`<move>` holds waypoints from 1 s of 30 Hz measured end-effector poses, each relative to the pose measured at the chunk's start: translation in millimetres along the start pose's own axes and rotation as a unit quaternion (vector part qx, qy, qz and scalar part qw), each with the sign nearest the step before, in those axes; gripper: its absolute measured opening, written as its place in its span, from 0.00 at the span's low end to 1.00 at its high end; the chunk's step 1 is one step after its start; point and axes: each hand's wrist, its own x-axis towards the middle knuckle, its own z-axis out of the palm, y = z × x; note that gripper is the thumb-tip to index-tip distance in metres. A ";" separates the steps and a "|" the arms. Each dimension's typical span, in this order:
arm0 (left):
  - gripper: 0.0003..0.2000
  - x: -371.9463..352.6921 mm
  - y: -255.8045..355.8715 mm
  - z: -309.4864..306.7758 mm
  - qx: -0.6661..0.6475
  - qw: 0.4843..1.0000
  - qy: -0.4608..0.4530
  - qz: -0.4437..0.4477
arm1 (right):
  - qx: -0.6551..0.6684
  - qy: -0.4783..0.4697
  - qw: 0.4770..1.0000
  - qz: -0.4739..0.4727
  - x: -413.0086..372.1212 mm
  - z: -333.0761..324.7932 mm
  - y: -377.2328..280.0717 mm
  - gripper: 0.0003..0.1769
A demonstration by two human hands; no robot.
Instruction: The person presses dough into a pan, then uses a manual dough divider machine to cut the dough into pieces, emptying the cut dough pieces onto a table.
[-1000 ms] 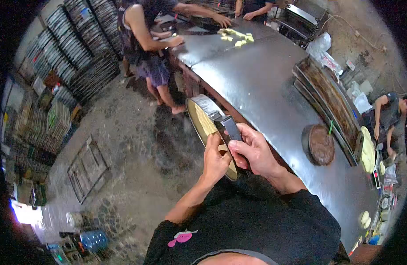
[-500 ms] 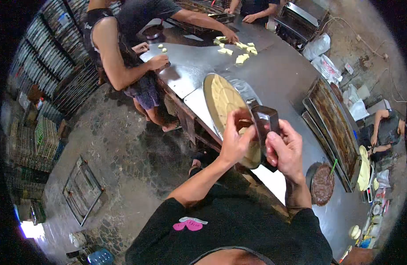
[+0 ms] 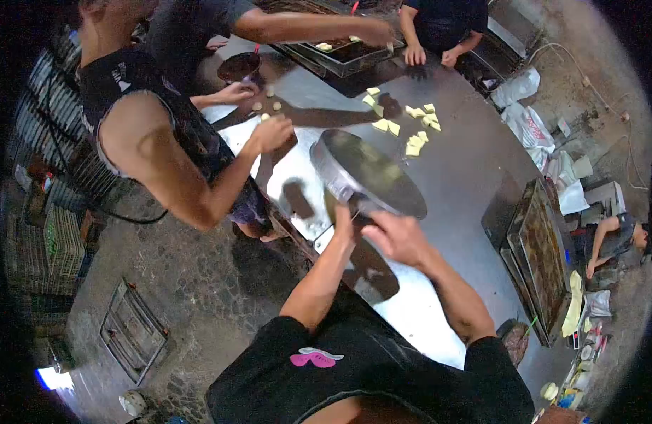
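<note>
A round, shallow metal pan (image 3: 382,169) is tilted over the table in front of me, its wall on the left and its wide face dull olive. My left hand (image 3: 344,220) is closed on the near edge of the pan. Right beside it, my right hand (image 3: 398,237) is at the near edge too, but motion smears its fingers and I cannot make out its grip. Pale yellow cut pieces (image 3: 415,145) lie on the metal table (image 3: 460,184) beyond the pan.
On the left a co-worker's hand (image 3: 273,133) is over small pale lumps (image 3: 257,107), near a dark pot (image 3: 239,67). Another person's blurred arm (image 3: 319,28) reaches across the trays (image 3: 340,60). Stacked trays (image 3: 534,261) lean at the right, near a brown-filled bowl (image 3: 514,340).
The pan has turned from nearly upright to a flatter tilt, and its beige inside has gone from sight. Both my hands have shifted left. The co-worker's arm has swung from the yellow pieces toward the trays.
</note>
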 end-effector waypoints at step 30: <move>0.20 -69.0 157.0 39.3 0.653 0.731 -0.032 -0.197 | 0.056 -0.139 0.989 -0.005 -6.0 82.0 21.4 0.11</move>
